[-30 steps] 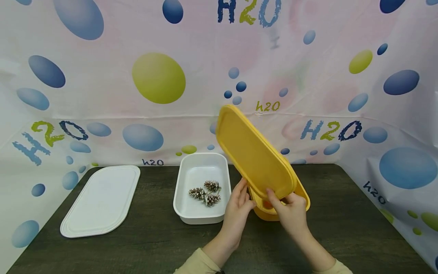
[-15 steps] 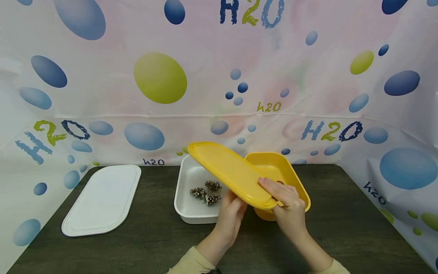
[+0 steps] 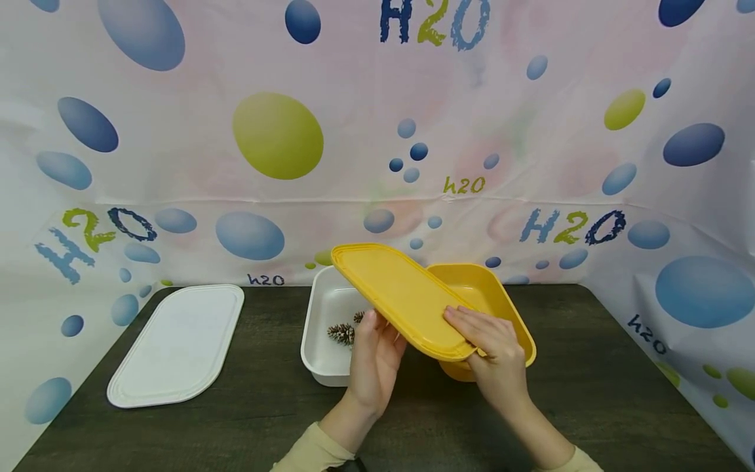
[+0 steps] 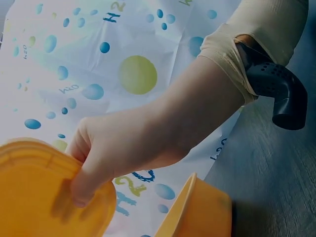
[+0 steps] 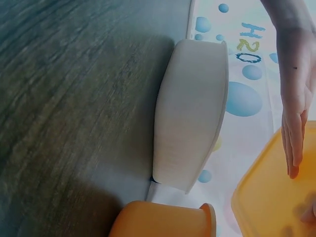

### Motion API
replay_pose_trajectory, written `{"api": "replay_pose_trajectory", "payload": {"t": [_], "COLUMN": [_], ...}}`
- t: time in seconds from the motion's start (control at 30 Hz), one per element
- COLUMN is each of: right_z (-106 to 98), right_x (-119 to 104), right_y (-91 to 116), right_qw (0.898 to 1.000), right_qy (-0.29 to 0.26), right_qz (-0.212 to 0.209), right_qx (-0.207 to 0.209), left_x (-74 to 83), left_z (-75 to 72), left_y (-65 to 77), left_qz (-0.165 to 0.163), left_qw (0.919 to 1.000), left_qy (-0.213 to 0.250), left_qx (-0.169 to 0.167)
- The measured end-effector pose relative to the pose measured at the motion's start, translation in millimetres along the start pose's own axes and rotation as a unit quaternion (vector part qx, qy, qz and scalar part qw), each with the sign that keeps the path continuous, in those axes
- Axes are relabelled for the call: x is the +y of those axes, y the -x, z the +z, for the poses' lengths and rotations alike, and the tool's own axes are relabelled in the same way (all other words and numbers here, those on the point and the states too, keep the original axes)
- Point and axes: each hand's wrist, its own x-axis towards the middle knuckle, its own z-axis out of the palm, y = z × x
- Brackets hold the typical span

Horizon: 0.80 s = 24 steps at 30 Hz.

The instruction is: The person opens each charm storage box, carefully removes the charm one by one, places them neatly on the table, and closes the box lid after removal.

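Note:
My right hand (image 3: pixel 495 347) holds a yellow lid (image 3: pixel 401 298) by its near right end, fingers on top. The left wrist view shows that right hand (image 4: pixel 94 153) with its thumb pressed on the lid's underside (image 4: pixel 34 197). The lid slants, raised over the gap between a white container (image 3: pixel 324 367) and a yellow container (image 3: pixel 516 321). My left hand (image 3: pixel 374 367) is at the lid's left edge, fingers extended, thumb up; in the right wrist view the left hand's (image 5: pixel 296 108) straight fingertips overlap the underside. Pine cones (image 3: pixel 341 333) lie in the white container, partly hidden by this hand.
A white lid (image 3: pixel 177 347) lies flat on the dark tabletop (image 3: pixel 265 419) at the left. Behind the table hangs a backdrop (image 3: pixel 177 131) with blue and green spots. The lid and right hand cover part of the yellow container's inside.
The yellow lid has tipped down from steep to a gentler slant and swung left, uncovering more of the yellow container. My left hand has moved left with fingers extended, now hiding some pine cones.

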Motion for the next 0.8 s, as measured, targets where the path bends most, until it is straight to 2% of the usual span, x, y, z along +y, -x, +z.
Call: {"api": "replay_pose_trajectory", "payload": {"t": [0.17,0.4,0.57,0.7,0.8], "right_z": [1.7,2.1,1.5,2.0,2.1], "right_x": [0.6,0.3,-0.9,-1.6,-1.9], "right_y": [1.6,-0.1,0.6,1.4,1.2], "right_qw": [0.999,0.997,0.995,0.991,0.983], "right_qy": [-0.018,-0.033,-0.019,0.010,0.009], "right_qz": [-0.026,-0.039,0.006,0.063,0.120], "right_qx": [-0.030,-0.061,-0.096,-0.118,-0.139], "left_x": [3.8,12.6,20.0,25.1,29.1], "left_z": [-1.7,-11.4,-20.5,-27.3,-32.9], "left_y": [-0.3,-0.1,0.6,1.3,1.6], "left_qz": [-0.010,-0.002,-0.009,-0.017,-0.019], "left_qw": [0.9983,0.9961,0.9934,0.9917,0.9906], "left_qy": [-0.039,-0.046,-0.051,-0.057,-0.064], "left_qx": [0.043,0.076,0.102,0.114,0.119]}}
